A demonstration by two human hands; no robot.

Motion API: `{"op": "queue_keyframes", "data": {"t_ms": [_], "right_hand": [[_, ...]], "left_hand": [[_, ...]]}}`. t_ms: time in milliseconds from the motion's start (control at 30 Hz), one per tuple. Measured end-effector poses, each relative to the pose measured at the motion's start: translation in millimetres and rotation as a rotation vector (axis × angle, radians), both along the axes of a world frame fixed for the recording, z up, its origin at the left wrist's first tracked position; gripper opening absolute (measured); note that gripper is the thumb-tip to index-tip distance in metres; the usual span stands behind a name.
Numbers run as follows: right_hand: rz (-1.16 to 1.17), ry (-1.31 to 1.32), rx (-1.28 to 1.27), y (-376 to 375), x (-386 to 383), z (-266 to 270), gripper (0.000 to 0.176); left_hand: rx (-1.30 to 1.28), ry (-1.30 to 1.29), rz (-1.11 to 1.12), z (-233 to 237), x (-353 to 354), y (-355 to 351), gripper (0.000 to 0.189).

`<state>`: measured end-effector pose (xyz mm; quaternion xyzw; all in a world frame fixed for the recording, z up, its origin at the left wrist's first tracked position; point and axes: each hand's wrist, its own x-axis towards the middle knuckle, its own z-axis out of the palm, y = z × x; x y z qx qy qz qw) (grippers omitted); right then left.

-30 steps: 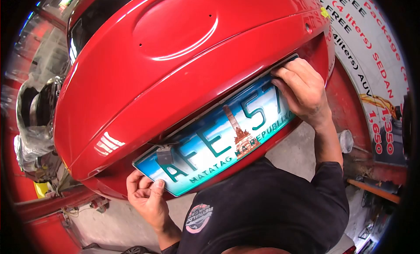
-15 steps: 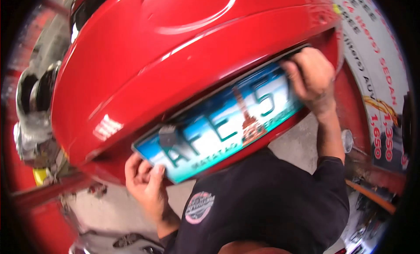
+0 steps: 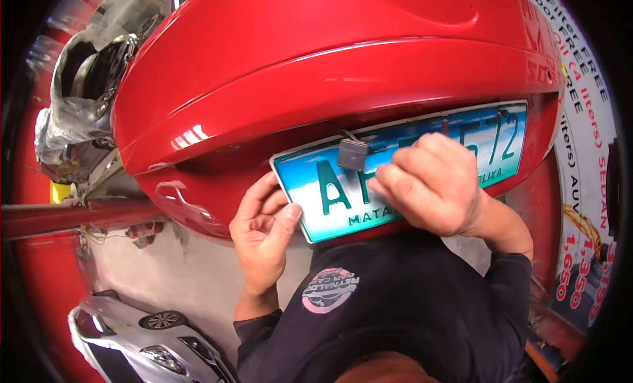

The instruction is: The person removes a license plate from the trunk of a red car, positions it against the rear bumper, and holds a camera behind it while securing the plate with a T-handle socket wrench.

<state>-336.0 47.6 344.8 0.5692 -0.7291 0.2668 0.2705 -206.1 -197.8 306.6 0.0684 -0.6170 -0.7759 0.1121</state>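
A blue, white and green licence plate (image 3: pixel 412 138) lies in the recess of a red car's rear (image 3: pixel 316 66). At the plate's left end, my left hand (image 3: pixel 264 231) pinches its lower left edge, with the thumb on the front. My right hand (image 3: pixel 432 185) is closed in a fist over the middle of the plate, hiding some characters; whatever it may hold is hidden. Just left of that fist, a small grey block (image 3: pixel 353 154) hangs on a thin stem in front of the plate.
A silver car (image 3: pixel 145 343) stands at the lower left. Plastic-wrapped parts (image 3: pixel 79 106) sit at the left, above a red beam (image 3: pixel 99 211). A printed price banner (image 3: pixel 580 152) runs down the right side.
My right hand has left the plate's right end and moved left to its middle, closing into a fist. The plate appears more level, and the view has shifted.
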Motion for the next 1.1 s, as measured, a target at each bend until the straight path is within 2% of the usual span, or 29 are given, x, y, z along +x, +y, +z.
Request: {"op": "queue_keyframes", "data": {"t_ms": [100,167,200,233,333,433,567,633,667,900,1100], "right_hand": [[0.046,0.045,0.044,-18,6,-3,0.029],[-0.009,0.081,0.151,-23,9,-3,0.034],[-0.039,0.081,0.138,-26,9,-4,0.044],[-0.032,0.082,0.152,-25,9,-2,0.044],[-0.151,0.125,0.126,-20,5,3,0.059],[-0.16,0.116,0.028,-22,0,6,0.057],[-0.191,0.12,0.018,-19,-3,6,0.052],[-0.12,0.074,0.014,-18,-3,7,0.046],[-0.158,0.088,0.029,-22,0,7,0.037],[-0.183,0.136,-0.008,-31,-2,-3,0.037],[-0.176,0.116,0.061,-30,-1,2,0.034]], "left_hand": [[0.028,0.014,-0.017,-4,2,-4,0.051],[0.06,0.008,-0.051,-3,2,-5,0.052],[0.075,0.01,-0.045,-1,2,-5,0.052],[0.084,0.019,-0.066,0,2,-4,0.052],[0.076,0.036,-0.094,0,0,-6,0.053],[0.043,0.048,-0.109,0,0,-8,0.053],[0.03,0.055,-0.118,-4,1,-8,0.054],[0.049,0.065,-0.128,-3,2,-9,0.054],[0.062,0.071,-0.14,-3,2,-9,0.054],[0.049,0.048,-0.153,-2,4,-11,0.055],[-0.074,0.041,-0.158,-3,7,-11,0.057]]}}
